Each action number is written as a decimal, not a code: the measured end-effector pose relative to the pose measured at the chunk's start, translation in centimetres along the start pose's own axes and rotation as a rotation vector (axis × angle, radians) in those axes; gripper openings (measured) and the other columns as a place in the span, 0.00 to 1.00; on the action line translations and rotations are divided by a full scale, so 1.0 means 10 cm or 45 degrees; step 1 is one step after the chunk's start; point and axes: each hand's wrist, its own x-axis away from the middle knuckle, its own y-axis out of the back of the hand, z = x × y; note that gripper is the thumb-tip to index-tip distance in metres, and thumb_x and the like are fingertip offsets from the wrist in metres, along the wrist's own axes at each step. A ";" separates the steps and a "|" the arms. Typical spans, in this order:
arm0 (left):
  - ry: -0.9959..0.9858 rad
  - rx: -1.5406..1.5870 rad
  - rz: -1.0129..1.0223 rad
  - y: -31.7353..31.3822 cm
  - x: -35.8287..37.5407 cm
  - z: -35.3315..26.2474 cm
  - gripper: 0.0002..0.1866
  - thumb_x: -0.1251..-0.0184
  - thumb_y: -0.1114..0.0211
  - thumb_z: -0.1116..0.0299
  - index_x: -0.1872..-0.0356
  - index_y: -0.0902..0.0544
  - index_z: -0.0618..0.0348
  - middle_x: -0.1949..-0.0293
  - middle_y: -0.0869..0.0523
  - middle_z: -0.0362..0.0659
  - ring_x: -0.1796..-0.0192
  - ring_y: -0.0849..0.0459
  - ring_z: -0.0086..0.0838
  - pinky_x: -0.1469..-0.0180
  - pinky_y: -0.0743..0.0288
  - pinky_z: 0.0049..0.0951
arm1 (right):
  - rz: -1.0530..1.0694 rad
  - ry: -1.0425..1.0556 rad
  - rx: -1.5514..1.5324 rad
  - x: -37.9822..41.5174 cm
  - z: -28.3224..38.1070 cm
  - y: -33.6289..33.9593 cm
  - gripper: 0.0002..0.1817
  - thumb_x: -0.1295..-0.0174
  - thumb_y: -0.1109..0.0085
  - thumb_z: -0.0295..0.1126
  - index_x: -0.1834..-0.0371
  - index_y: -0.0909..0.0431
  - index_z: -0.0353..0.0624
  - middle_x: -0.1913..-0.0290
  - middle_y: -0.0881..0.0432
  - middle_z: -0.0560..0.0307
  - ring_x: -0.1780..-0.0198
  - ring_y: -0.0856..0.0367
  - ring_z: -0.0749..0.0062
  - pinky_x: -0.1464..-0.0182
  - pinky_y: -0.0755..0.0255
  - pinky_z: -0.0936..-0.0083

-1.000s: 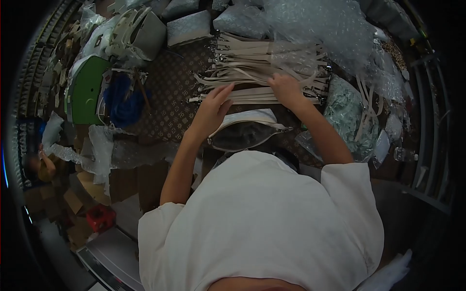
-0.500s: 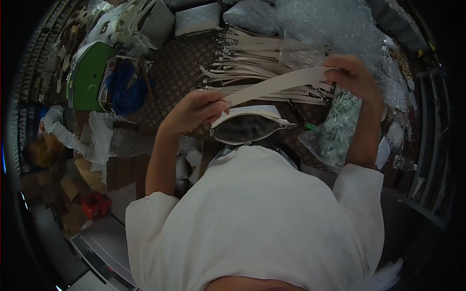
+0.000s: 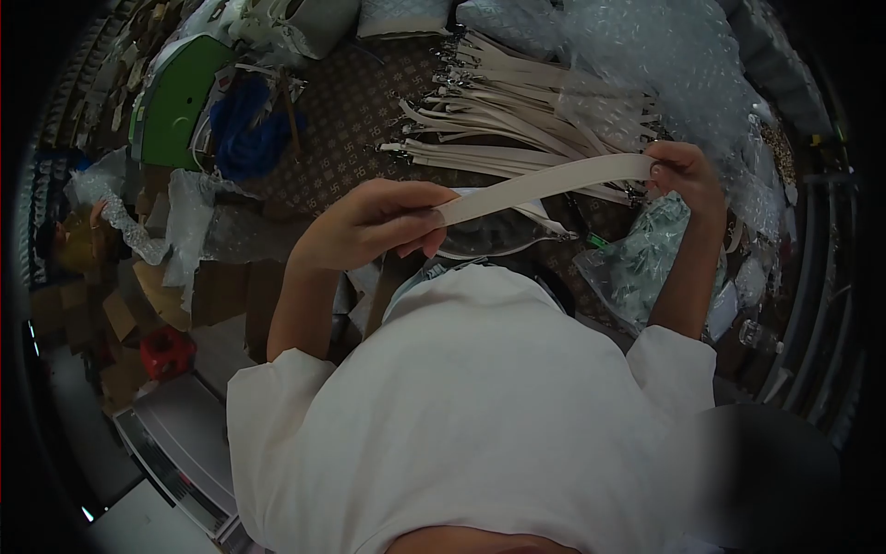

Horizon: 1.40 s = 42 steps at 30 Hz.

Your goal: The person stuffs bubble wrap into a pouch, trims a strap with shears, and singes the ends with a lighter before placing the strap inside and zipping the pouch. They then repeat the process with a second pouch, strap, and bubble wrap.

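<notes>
A cream bag strap [image 3: 549, 185] is stretched between my two hands, bowed slightly upward. My left hand [image 3: 383, 220] pinches its left end, and my right hand [image 3: 685, 175] grips the right end with fingers curled. Below the strap, close to my body, lies a pale zipped pouch [image 3: 489, 233] with a dark lining, partly covered by my left hand and the strap. Just beyond, a pile of similar cream straps [image 3: 517, 111] with metal clasps lies on the brown patterned table [image 3: 337, 120].
Bubble wrap [image 3: 646, 55] heaps at the back right. A clear bag of pale green pieces [image 3: 646, 263] lies by my right forearm. At the left are a green case [image 3: 185, 102] and a blue bundle [image 3: 249, 129]. Another person [image 3: 83, 240] is at the far left.
Both hands and the strap have come down toward my body, the strap now covering more of the pouch. My view has shifted a little, and a dark blurred shape appears at lower right.
</notes>
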 end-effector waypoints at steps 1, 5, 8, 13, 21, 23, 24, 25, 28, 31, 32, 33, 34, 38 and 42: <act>0.000 0.004 -0.004 -0.01 0.00 -0.01 0.14 0.36 0.47 0.75 0.50 0.25 0.65 0.78 0.22 0.39 0.80 0.32 0.14 0.79 0.38 0.15 | 0.000 -0.037 0.008 0.00 0.02 -0.01 0.09 0.45 0.43 0.27 0.63 0.22 0.35 0.77 0.22 0.63 0.78 0.29 0.88 0.76 0.36 0.89; 0.023 -0.133 -0.166 -0.08 -0.02 -0.13 0.09 0.40 0.43 0.75 0.60 0.20 0.66 0.82 0.23 0.37 0.81 0.32 0.13 0.80 0.40 0.14 | 0.054 -0.069 0.024 -0.01 0.10 -0.15 0.09 0.45 0.43 0.27 0.63 0.22 0.34 0.78 0.22 0.63 0.78 0.28 0.87 0.76 0.34 0.89; 0.034 -0.292 -0.297 -0.10 0.00 -0.18 0.05 0.43 0.41 0.76 0.70 0.18 0.67 0.85 0.24 0.35 0.83 0.32 0.12 0.81 0.42 0.14 | 0.213 0.037 0.209 -0.05 0.28 -0.33 0.09 0.45 0.44 0.26 0.62 0.24 0.34 0.79 0.22 0.62 0.80 0.26 0.84 0.78 0.32 0.88; -0.008 -0.514 -0.290 -0.13 -0.13 -0.03 0.05 0.45 0.36 0.72 0.75 0.16 0.64 0.77 0.20 0.40 0.79 0.27 0.14 0.80 0.37 0.14 | 0.750 0.122 -0.043 -0.08 0.73 -0.91 0.14 0.40 0.51 0.26 0.50 0.30 0.37 0.82 0.24 0.60 0.84 0.24 0.81 0.82 0.32 0.86; -0.181 0.087 -1.146 -0.36 -0.35 0.25 0.18 0.34 0.47 0.67 0.45 0.31 0.63 0.63 0.21 0.45 0.59 0.24 0.28 0.54 0.32 0.26 | 0.009 0.107 -0.363 -0.09 0.63 -1.78 0.10 0.37 0.55 0.26 0.54 0.30 0.38 0.83 0.26 0.60 0.85 0.27 0.78 0.81 0.34 0.83; 0.004 0.555 -0.955 -0.49 -0.40 0.14 0.18 0.33 0.49 0.65 0.46 0.31 0.64 0.66 0.23 0.43 0.62 0.25 0.28 0.56 0.31 0.27 | 0.041 0.128 -0.313 -0.11 0.52 -1.99 0.09 0.39 0.55 0.25 0.56 0.30 0.39 0.82 0.25 0.59 0.84 0.26 0.75 0.80 0.34 0.80; 0.177 1.001 -0.744 -0.52 -0.42 0.09 0.18 0.32 0.51 0.63 0.48 0.31 0.65 0.70 0.24 0.42 0.65 0.26 0.28 0.58 0.31 0.28 | 0.042 0.127 -0.316 -0.11 0.47 -2.02 0.09 0.39 0.55 0.25 0.56 0.30 0.39 0.82 0.25 0.59 0.84 0.26 0.75 0.80 0.34 0.80; 0.178 0.999 -0.748 -0.50 -0.43 0.13 0.18 0.32 0.51 0.63 0.48 0.31 0.65 0.70 0.24 0.42 0.65 0.26 0.28 0.58 0.31 0.28 | 0.027 0.091 -0.352 -0.11 0.42 -2.03 0.08 0.39 0.54 0.26 0.58 0.29 0.39 0.81 0.24 0.58 0.83 0.26 0.75 0.78 0.33 0.79; -0.015 1.222 -0.905 -0.39 -0.40 0.35 0.15 0.31 0.55 0.63 0.52 0.30 0.63 0.76 0.29 0.39 0.74 0.31 0.24 0.67 0.34 0.24 | -0.301 0.321 -0.222 -0.18 0.08 -1.90 0.08 0.39 0.51 0.29 0.67 0.24 0.36 0.78 0.22 0.58 0.77 0.23 0.75 0.73 0.31 0.79; -0.153 1.218 -0.592 -0.33 -0.27 0.35 0.13 0.30 0.57 0.63 0.58 0.29 0.62 0.81 0.33 0.36 0.81 0.38 0.20 0.76 0.41 0.20 | -0.832 -0.121 -0.142 -0.28 -0.54 -1.36 0.12 0.37 0.52 0.33 0.66 0.22 0.35 0.72 0.20 0.57 0.67 0.22 0.75 0.63 0.29 0.80; -0.100 1.142 -0.571 -0.41 -0.26 0.31 0.12 0.30 0.57 0.63 0.61 0.29 0.61 0.83 0.35 0.36 0.82 0.40 0.19 0.78 0.43 0.20 | -0.973 -0.262 0.116 -0.29 -0.86 -1.21 0.12 0.38 0.50 0.34 0.65 0.22 0.35 0.70 0.19 0.54 0.66 0.21 0.71 0.62 0.28 0.78; -0.045 1.071 -0.547 -0.47 -0.25 0.27 0.12 0.30 0.57 0.63 0.63 0.29 0.61 0.84 0.36 0.35 0.83 0.41 0.18 0.80 0.45 0.19 | -0.907 -0.362 0.444 -0.22 -1.22 -1.12 0.12 0.42 0.46 0.35 0.65 0.23 0.35 0.69 0.20 0.51 0.66 0.21 0.64 0.62 0.28 0.74; -0.027 1.099 -0.492 -0.51 -0.23 0.25 0.13 0.30 0.58 0.63 0.65 0.29 0.61 0.85 0.35 0.35 0.84 0.41 0.17 0.81 0.45 0.19 | -0.837 -0.454 0.777 -0.21 -1.52 -1.10 0.13 0.45 0.42 0.36 0.66 0.23 0.35 0.68 0.20 0.48 0.66 0.21 0.58 0.61 0.28 0.70; 0.046 0.954 -0.399 -0.57 -0.16 0.17 0.14 0.29 0.58 0.62 0.65 0.29 0.61 0.84 0.33 0.36 0.83 0.39 0.16 0.81 0.44 0.18 | -0.809 -0.512 1.299 -0.07 -1.88 -1.40 0.15 0.50 0.39 0.36 0.64 0.24 0.36 0.63 0.23 0.44 0.60 0.24 0.48 0.59 0.30 0.62; 0.097 0.767 -0.417 -0.67 -0.13 0.07 0.12 0.30 0.58 0.65 0.63 0.29 0.63 0.83 0.32 0.37 0.81 0.38 0.17 0.78 0.44 0.18 | -0.645 -0.760 0.995 -0.03 -1.94 -1.33 0.18 0.52 0.38 0.36 0.61 0.27 0.35 0.61 0.25 0.40 0.58 0.26 0.46 0.57 0.30 0.60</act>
